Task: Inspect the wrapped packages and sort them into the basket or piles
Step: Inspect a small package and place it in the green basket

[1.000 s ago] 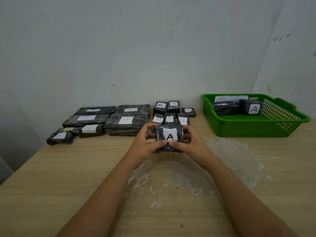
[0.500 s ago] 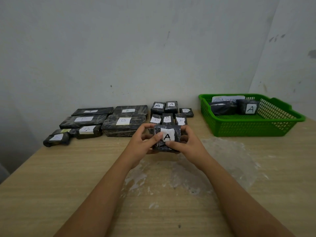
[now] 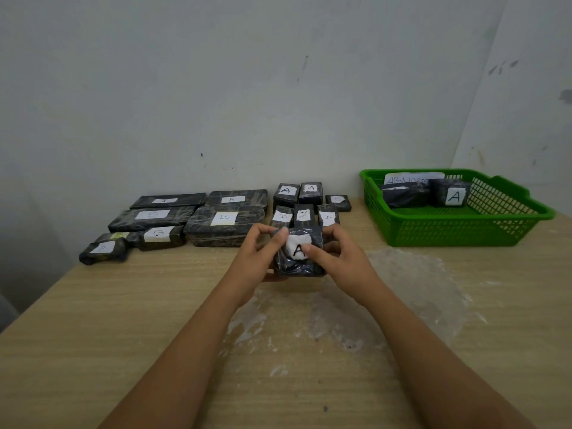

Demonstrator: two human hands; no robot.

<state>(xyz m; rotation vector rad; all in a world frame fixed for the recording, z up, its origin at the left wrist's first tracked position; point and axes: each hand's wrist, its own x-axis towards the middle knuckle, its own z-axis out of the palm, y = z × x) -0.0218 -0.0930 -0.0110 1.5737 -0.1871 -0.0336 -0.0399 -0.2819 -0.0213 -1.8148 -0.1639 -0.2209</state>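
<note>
Both my hands hold a small black wrapped package [image 3: 298, 263] with a white label marked A, just above the table's middle. My left hand [image 3: 258, 257] grips its left side, thumb on the label's top corner. My right hand [image 3: 335, 258] grips its right side, thumb across the label. A green basket [image 3: 458, 226] at the back right holds two black packages, one marked A [image 3: 450, 193]. Small labelled packages [image 3: 305, 207] lie in a group just behind my hands. Larger flat packages marked B [image 3: 224, 221] lie to the left.
A crumpled sheet of clear plastic wrap [image 3: 411, 292] lies on the wooden table under and right of my hands. A white paper sign [image 3: 413, 178] stands at the basket's back. The wall runs close behind the piles. The table's left edge [image 3: 34, 305] slants near the left packages.
My thumbs have slid over the package's label, the right one now covering part of the A. The package has tilted slightly and stays in the same place.
</note>
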